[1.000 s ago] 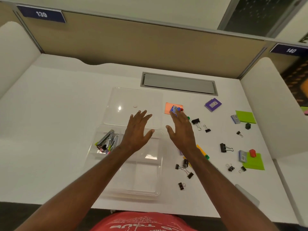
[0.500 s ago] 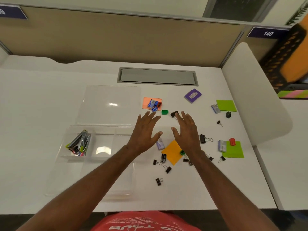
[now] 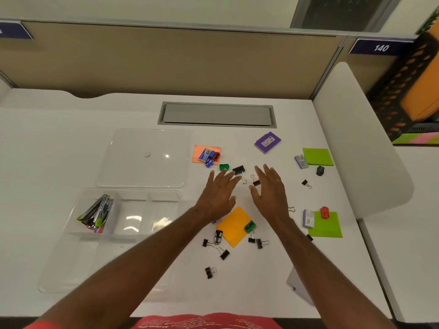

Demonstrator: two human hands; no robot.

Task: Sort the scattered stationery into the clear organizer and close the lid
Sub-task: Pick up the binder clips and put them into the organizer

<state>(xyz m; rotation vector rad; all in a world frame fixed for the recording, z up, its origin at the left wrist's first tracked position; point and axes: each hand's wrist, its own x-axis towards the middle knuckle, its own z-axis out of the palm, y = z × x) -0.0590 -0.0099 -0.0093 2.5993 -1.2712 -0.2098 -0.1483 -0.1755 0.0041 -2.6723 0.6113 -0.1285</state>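
Note:
The clear organizer [image 3: 78,276] sits at the front left of the white desk, with pens and markers [image 3: 97,213] in its back left compartment. Its flat clear lid [image 3: 145,157] lies just behind it. My left hand [image 3: 217,194] and my right hand [image 3: 269,192] hover open and empty, side by side, over the scattered stationery to the right of the organizer. Between the fingertips lie black binder clips [image 3: 239,170]. An orange sticky pad [image 3: 234,225] with a green sharpener [image 3: 250,226] on it lies under my wrists.
A salmon pad with blue and red sharpeners [image 3: 209,155], a purple box [image 3: 267,141] and two green sticky pads [image 3: 318,156] with staple boxes lie around. More binder clips [image 3: 209,271] lie toward the front. A grey cable hatch [image 3: 217,113] and a white divider [image 3: 361,138] border the area.
The view has shifted right, so the organizer now lies farther left. Both open hands have moved from above the organizer to above the scattered clips and pads.

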